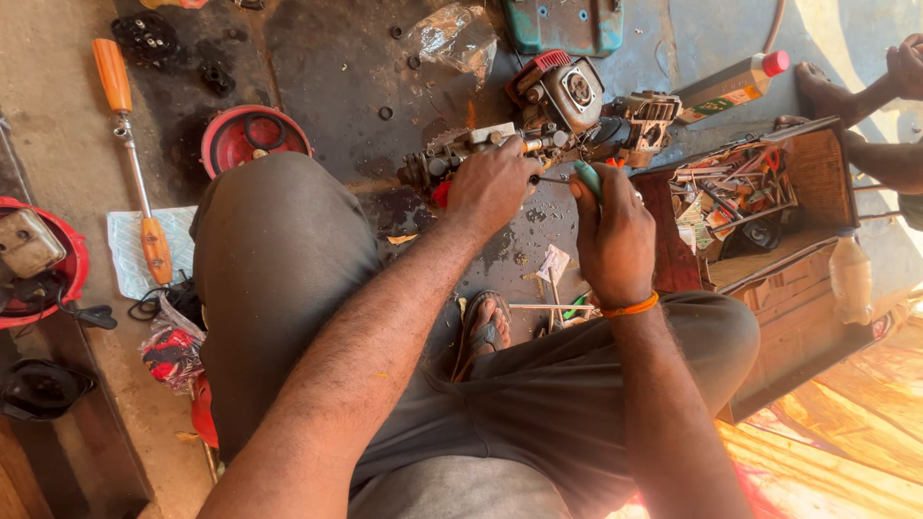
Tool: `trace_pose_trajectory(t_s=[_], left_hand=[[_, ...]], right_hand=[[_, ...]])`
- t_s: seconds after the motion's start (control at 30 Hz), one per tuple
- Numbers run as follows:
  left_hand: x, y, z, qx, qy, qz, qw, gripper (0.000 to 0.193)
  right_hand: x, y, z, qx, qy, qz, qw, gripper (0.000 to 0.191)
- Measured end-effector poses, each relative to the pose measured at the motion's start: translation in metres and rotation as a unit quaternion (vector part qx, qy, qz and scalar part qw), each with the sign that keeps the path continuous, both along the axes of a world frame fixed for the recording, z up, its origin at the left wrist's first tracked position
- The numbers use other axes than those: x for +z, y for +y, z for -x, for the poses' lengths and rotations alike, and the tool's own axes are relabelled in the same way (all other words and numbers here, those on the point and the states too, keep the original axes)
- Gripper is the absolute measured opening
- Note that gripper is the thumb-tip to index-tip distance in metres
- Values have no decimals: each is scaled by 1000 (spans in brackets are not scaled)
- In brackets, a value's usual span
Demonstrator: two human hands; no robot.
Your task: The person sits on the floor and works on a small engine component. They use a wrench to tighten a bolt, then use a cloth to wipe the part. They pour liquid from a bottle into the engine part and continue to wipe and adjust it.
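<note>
Two hands on one job: right hand (615,235) is fisted tight around a green-handled screwdriver (586,178), fingers wrapped fully closed on the handle, thin shaft running out toward the left hand. Left hand (492,185) is clamped down over a small engine assembly (538,120), fingers curled on a metal part right at the screwdriver tip; tip contact itself is hidden under the fingers, can't tell exactly what it seats in. Engine sits on the oily concrete floor (336,67) just beyond both grips, grey housing with a red-finned piece at its far end. Orange band on the right wrist. Just past the right grip, outward: an open wooden box (817,173) packed with mixed tools and small parts, and a bottle with a red cap (735,85) lying beyond it. Below the grips, between the knees: a sandalled foot (486,327) and some scraps on the floor. Well away on the left-hand side: a red round cover (252,135) beside the knee, a long orange-handled tool (135,159) lying across a white cloth, another red housing (43,259) at the frame edge. Beyond the engine: crumpled clear plastic (450,37) and a teal metal piece (567,24). Another person's hands (865,91) at the far side past the box, not touching the work.
</note>
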State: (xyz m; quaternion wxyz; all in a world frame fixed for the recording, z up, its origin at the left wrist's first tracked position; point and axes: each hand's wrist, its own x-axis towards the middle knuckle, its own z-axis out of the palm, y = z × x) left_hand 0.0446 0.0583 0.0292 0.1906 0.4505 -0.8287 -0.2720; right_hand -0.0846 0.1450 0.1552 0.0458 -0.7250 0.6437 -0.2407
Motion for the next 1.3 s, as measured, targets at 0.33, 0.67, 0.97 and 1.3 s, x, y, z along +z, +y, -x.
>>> trace_pose_trajectory(t_s=[0.33,0.67,0.97,1.3], left_hand=[[-5,1,1,12,21,7,1000,23],[-3,1,-1,16,-9,9,1000,20],[-5,1,1,10,-3,8,1000,20],[18,1,-8,74,67,-55,994,40]], right_hand=[[-5,-4,-2,16,16,-5,1000,20],[-4,-4,-5,41,22,-10,999,18],[-5,-3,-6,19,21,3,1000,20],[37,31,91,-152,-40,37,987,14]])
